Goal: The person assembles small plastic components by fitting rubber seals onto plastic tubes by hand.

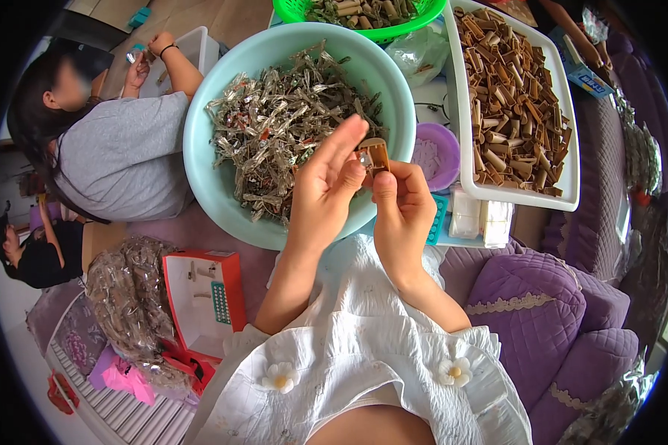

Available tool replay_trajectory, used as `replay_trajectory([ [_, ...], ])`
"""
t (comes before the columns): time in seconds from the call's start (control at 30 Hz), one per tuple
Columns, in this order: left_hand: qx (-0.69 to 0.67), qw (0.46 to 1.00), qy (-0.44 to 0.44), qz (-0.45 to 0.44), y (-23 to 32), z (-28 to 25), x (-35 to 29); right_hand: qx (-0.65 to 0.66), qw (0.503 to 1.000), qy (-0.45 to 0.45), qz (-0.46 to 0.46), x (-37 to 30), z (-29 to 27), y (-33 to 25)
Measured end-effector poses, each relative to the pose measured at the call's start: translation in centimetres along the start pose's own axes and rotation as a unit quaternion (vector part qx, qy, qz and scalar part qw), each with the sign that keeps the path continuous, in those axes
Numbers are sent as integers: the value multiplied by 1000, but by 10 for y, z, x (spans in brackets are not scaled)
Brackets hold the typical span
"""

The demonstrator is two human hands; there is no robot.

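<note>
My right hand (404,211) pinches a brown half-tube piece (378,156) like a curl of bark or split bamboo, its hollow side showing. Close against it, my left hand (325,182) has its fingers stretched out and its thumb tip near the piece. A small shiny clear bit (364,159) shows between that thumb and the piece; what it is I cannot make out. Both hands are above the near right part of a large pale-green basin (204,185), heaped with clear-wrapped twisted packets (274,133).
Right of the basin, a white tray (464,159) holds many brown curled pieces. A purple bowl (453,159) with small white pieces, plastic packs (495,222) and a green basket (289,13) stand nearby. At left are a red-and-white box (234,289), bagged packets (130,297) and a seated person (119,148).
</note>
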State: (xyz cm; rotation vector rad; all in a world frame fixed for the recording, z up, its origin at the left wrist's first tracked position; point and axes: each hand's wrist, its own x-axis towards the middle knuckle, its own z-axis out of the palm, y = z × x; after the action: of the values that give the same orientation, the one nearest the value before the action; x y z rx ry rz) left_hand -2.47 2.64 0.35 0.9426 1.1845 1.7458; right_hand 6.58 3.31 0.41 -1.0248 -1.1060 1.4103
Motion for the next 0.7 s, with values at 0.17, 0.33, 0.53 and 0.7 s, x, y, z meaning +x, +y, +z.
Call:
replay_trajectory([
  [0.17, -45, 988, -121, -79, 0, -14, -7, -118, 989, -14, -92, 3, -1, 1],
  [0.33, -32, 990, -129, -53, 1, -18, -10, -214, 971, -60, -83, 2, -1, -10],
  [0.53, 22, 992, -112, -57, -1, -20, -12, -84, 990, -110, 34, 9, -7, -5],
  [0.7, 8, 988, -98, -121, 3, -19, -15, -107, 969, -199, 100, 18, -16, -9],
])
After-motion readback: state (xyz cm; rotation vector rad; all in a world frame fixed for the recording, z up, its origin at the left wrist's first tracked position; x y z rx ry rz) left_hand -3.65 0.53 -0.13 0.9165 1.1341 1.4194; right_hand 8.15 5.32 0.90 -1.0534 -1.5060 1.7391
